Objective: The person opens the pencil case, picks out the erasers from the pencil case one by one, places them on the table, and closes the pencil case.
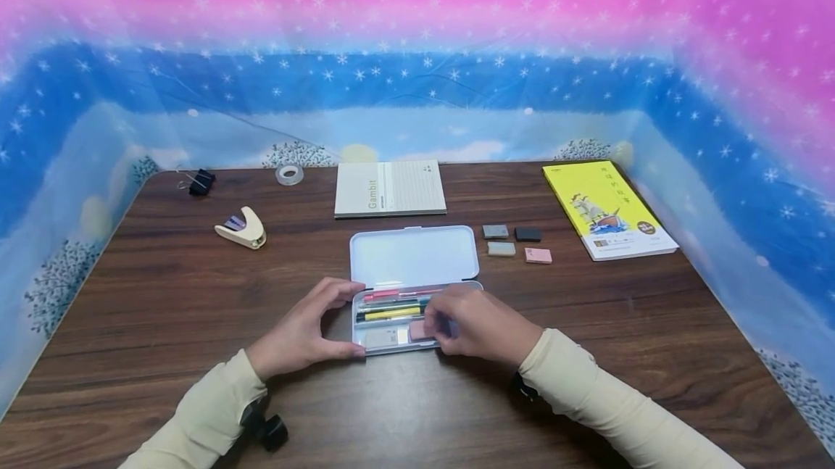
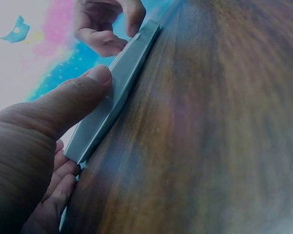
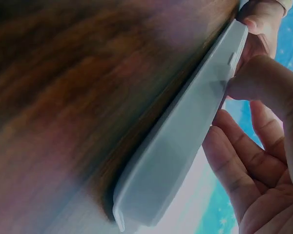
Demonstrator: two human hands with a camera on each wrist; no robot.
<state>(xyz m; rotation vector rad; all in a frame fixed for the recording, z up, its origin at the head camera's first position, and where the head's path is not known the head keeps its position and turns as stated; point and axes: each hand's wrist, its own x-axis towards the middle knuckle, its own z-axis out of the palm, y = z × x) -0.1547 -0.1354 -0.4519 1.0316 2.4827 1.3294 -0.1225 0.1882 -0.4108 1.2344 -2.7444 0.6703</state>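
A: What lies nearest the person?

B: Two cream sleeves reach onto a dark wood-grain table (image 1: 163,295). The left hand (image 1: 301,333) curls around the left end of an open pencil case (image 1: 391,342), thumb on its near wall, fingers arched over the far corner. The right hand (image 1: 479,324) rests over the tray's right part, fingertips bent down, pinching a small pink eraser (image 1: 419,330) inside the tray.

A: What is the case like?

B: Translucent, frosted plastic, rectangular with rounded corners. Its lid (image 1: 414,255) lies flat, hinged open away from the person. Pens (image 1: 391,306) lie lengthwise in the tray, red, green and yellow. The wrist views show the smooth grey outer wall pressed by a thumb (image 2: 95,80).

A: And farther out?

B: To the right of the lid, four small blocks (image 1: 515,243) sit in a square: grey, black, beige, pink. On the left lies a cream stapler (image 1: 241,228); beyond it a black binder clip (image 1: 201,181) and a clear tape roll (image 1: 289,174). Behind the lid lies a pale ruled pad (image 1: 389,188) printed "Gambit". At far right is a yellow book (image 1: 607,208) with a ship picture; its writing is too small to read.

A: The room?

B: A plastic sheet (image 1: 417,56) walls the table, pink above, blue below, dotted with white snowflakes.
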